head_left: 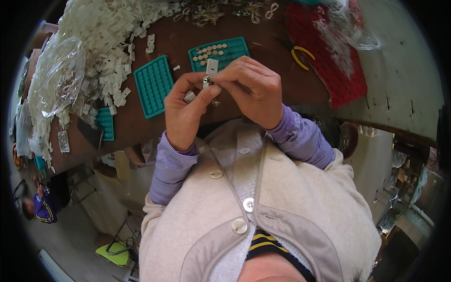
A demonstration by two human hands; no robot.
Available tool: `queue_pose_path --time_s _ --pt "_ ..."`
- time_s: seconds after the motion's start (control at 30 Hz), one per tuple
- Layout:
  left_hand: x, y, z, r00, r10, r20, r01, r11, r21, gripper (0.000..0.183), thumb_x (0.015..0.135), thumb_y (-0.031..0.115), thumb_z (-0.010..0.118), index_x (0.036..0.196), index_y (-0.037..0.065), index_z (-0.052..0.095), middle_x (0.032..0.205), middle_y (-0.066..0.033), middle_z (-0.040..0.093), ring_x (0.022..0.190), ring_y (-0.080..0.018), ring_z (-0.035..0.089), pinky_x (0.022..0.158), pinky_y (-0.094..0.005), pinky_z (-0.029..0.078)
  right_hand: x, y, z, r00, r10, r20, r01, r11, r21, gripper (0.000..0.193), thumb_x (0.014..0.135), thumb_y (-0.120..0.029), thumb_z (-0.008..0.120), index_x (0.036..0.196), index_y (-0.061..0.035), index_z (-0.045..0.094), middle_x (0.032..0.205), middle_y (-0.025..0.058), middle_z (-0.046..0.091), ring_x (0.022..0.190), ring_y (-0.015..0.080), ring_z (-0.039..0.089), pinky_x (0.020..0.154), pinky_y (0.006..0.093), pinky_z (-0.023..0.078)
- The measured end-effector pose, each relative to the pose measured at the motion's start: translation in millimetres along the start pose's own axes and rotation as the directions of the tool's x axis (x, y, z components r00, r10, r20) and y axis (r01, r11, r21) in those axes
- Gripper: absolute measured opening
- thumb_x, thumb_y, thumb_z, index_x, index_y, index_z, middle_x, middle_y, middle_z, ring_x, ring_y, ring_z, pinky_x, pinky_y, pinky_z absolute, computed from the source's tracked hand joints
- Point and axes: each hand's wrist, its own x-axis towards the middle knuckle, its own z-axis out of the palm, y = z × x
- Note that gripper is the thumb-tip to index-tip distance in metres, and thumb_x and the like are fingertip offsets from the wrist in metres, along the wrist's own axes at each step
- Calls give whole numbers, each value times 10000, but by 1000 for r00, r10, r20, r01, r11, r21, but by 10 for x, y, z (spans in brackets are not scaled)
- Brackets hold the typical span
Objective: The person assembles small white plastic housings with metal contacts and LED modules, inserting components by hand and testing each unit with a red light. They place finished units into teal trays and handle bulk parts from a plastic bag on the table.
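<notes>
My left hand (184, 110) is closed around a small white plastic casing (212, 67), held up between thumb and fingers. A bit of metal shows in the casing's lower part. Another white piece (189, 97) is tucked in the left palm. The fingertips of my right hand (253, 87) pinch together at the casing's right side; what is between them is too small to make out. Just beyond the hands lies a teal tray (238, 47) with several round beige discs (209, 51) on it. To the left of my left hand is a second teal ridged tray (154, 87).
A big heap of white plastic casings (101, 42) covers the table's left side, with clear plastic film (61, 70) over it. Yellow-handled pliers (300, 57) lie beside a red mat (336, 61) at right. Coiled cords (204, 14) sit at the back. Another person (44, 204) is at lower left.
</notes>
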Motion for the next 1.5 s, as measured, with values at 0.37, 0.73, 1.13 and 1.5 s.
queue_pose_path --time_s 0.37,0.73,1.13,1.5 --pt "56 -21 27 969 -125 212 165 970 -180 238 1037 157 674 1218 3 690 967 -51 770 621 0 483 533 -161 357 20 -31 -183 978 205 -31 -206 978 -36 175 845 20 756 1005 -11 690 909 73 671 917 222 671 779 341 534" --pt "90 -36 369 972 -108 209 148 971 -188 217 1007 127 717 1206 60 665 924 -8 724 606 -9 503 491 -167 324 -249 -76 -430 994 -6 -109 -1 998 -66 273 756 20 809 996 -39 693 907 93 651 839 296 657 711 386 546" --pt "633 -168 1067 764 -315 563 530 804 -270 129 1046 204 684 1114 100 648 939 14 684 639 -14 551 460 -148 318 -389 156 -1033 983 -7 -181 -60 930 -362 260 709 13 803 887 -38 621 836 93 599 782 283 623 633 371 517" --pt "830 -209 1076 872 -200 448 372 864 -340 139 1088 138 582 1204 72 620 1279 -174 713 663 -8 496 487 -147 358 -322 1293 -2093 936 305 -173 -292 405 -866 110 846 -209 790 855 -101 774 903 60 658 963 287 648 868 446 513"
